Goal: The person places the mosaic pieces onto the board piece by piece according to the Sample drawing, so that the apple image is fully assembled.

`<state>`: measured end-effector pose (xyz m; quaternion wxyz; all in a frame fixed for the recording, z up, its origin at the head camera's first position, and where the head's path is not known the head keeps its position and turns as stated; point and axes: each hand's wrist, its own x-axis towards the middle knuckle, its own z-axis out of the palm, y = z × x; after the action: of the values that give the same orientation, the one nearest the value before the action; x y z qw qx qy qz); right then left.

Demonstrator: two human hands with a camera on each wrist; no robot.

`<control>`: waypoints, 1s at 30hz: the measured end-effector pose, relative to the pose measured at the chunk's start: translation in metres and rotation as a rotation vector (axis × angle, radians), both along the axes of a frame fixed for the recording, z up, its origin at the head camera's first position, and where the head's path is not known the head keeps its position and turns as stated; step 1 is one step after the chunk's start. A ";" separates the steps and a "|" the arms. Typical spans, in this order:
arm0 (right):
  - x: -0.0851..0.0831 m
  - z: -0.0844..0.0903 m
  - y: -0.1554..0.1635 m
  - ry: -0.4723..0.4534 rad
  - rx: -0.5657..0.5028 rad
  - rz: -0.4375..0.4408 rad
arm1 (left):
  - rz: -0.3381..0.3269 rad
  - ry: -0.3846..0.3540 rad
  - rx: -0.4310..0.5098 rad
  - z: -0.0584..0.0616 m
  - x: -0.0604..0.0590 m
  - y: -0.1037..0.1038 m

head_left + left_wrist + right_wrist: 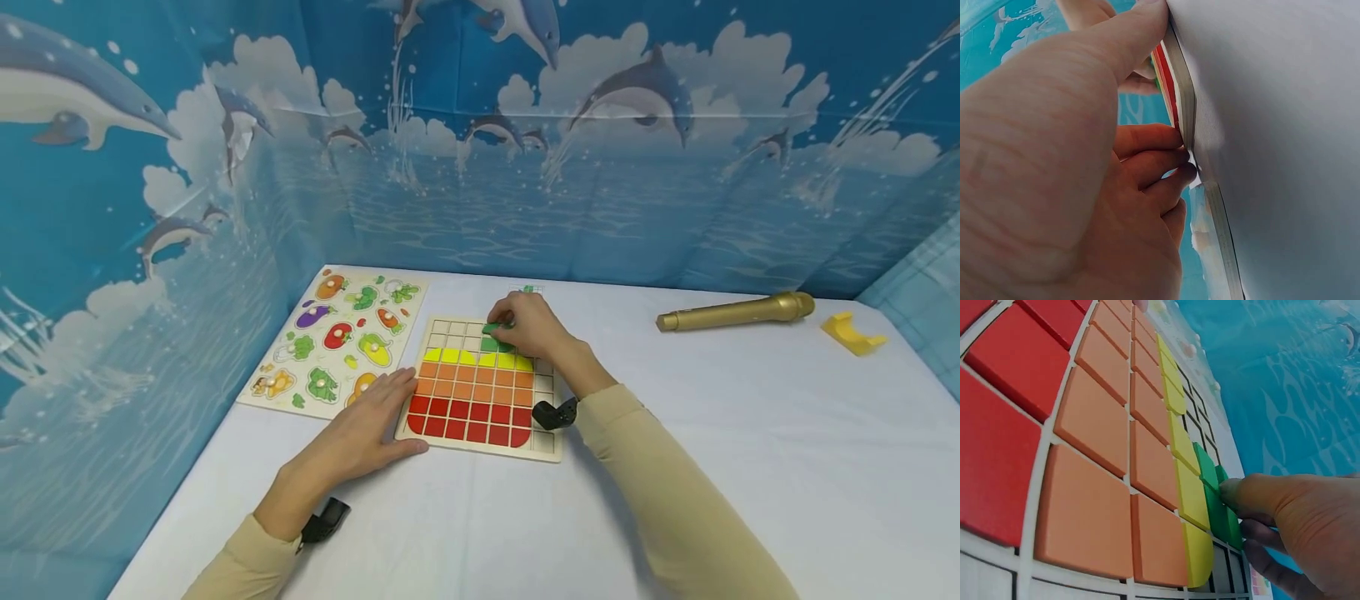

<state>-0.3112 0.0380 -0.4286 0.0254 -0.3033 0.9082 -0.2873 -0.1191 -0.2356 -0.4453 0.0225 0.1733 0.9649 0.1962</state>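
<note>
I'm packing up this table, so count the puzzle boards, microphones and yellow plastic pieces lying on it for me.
Puzzle boards: 2 (vegetable peg puzzle, colour tile grid puzzle)
Gold microphone: 1
Yellow plastic piece: 1
Total: 4

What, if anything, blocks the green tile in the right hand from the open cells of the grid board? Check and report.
Nothing visible does. The right hand pinches a green tile right at the grid board, beside a green tile already seated above the yellow row. The neighbouring cells in the upper rows lie bare. The left hand rests at the board's left edge, away from them.
</note>
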 end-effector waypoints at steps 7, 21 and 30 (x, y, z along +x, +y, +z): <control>0.003 0.000 0.005 0.005 -0.015 0.014 | -0.004 0.008 -0.004 0.001 0.001 0.001; 0.014 -0.005 0.039 0.031 -0.121 -0.051 | 0.010 0.012 -0.010 0.001 0.001 0.000; 0.030 -0.006 0.078 0.041 -0.162 -0.043 | 0.008 0.012 -0.006 0.000 0.001 0.002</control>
<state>-0.2810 0.1157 -0.4346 -0.0241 -0.2908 0.8885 -0.3542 -0.1178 -0.2336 -0.4453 0.0165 0.1706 0.9662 0.1924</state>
